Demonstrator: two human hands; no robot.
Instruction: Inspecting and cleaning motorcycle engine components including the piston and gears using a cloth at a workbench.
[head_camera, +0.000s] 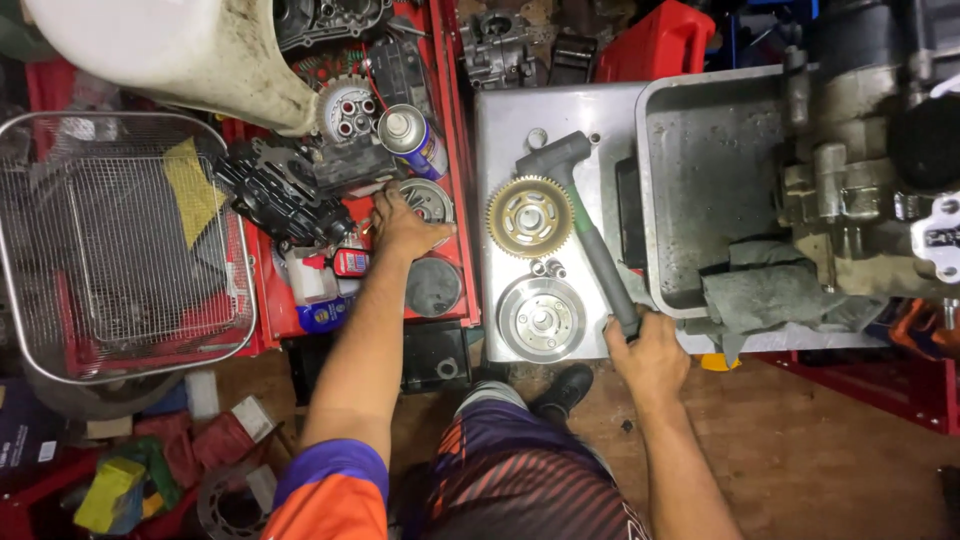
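My right hand (650, 352) grips the lower end of a grey rubber mallet (585, 222) that lies slantwise on a steel tray (500, 120). The mallet's head is at the tray's upper middle. Beside it rests a brass-coloured toothed gear (530, 217), and below that a round silver disc part (541, 318). My left hand (405, 228) reaches into a red parts tray (455, 130) and rests on a round metal clutch part (428, 198). A dark round piston-like part (433, 287) lies just below that hand.
A wire mesh basket (120, 245) stands at the left. A spray can (412, 138) and black engine parts (280, 190) fill the red tray. At right a deep steel pan (700, 180) holds a grey rag (765, 290) beside an engine block (870, 170).
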